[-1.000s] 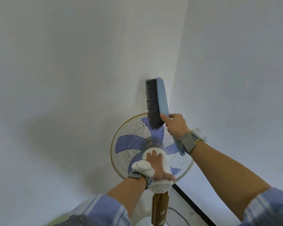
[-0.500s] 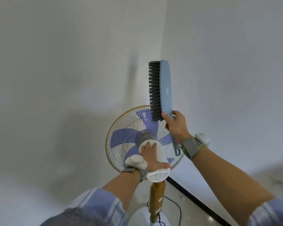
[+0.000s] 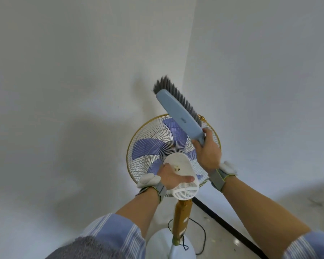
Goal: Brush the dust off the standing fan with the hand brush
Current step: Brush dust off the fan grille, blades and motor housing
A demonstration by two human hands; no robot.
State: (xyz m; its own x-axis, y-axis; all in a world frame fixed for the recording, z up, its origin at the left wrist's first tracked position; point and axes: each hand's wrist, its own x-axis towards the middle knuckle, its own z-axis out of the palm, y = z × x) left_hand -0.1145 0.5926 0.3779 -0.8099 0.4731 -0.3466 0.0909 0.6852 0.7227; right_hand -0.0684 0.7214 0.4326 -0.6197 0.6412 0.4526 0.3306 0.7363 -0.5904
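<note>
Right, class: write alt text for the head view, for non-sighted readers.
A person's right hand holds a light-blue plastic hand brush with grey bristles by the upper rim of a white-caged standing fan with purple blades, while the left hand grips its white motor housing.

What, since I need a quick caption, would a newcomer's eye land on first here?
The blue hand brush, held up by the right hand at centre, slanting above the gold-rimmed cage of the standing fan. Just below, the left hand grips the white motor housing, purple blades showing through the wires.
</note>
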